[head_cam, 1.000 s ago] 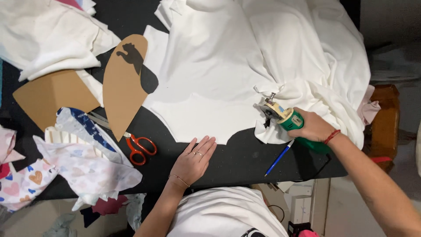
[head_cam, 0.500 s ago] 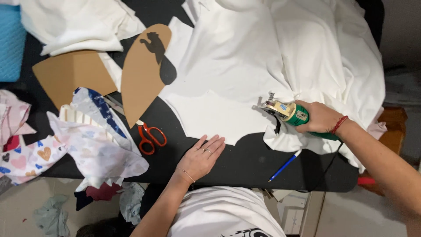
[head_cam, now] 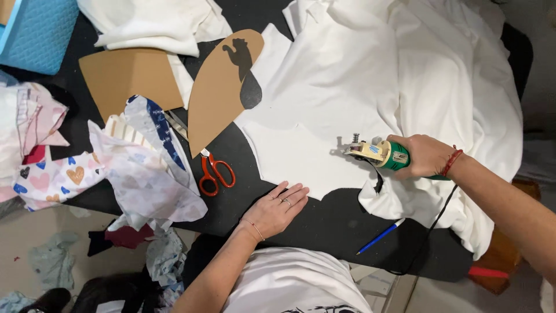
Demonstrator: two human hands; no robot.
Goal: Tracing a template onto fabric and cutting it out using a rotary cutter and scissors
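My right hand [head_cam: 425, 155] has slid the gripped green cutter [head_cam: 379, 153] leftward along the white cloth [head_cam: 347, 98]; left hand [head_cam: 281, 206] rests open, flat on the bench [head_cam: 324, 226].

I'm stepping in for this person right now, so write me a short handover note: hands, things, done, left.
Left hand: flat on the black table, fingertips at the white fabric edge.
Right hand: gripping the green electric cutter, blade on the fabric.
Nearby: red scissors, cardboard pattern, blue pen.
Done: near edge cut in curves.
Left: the bunched fabric on the right looks uncut.
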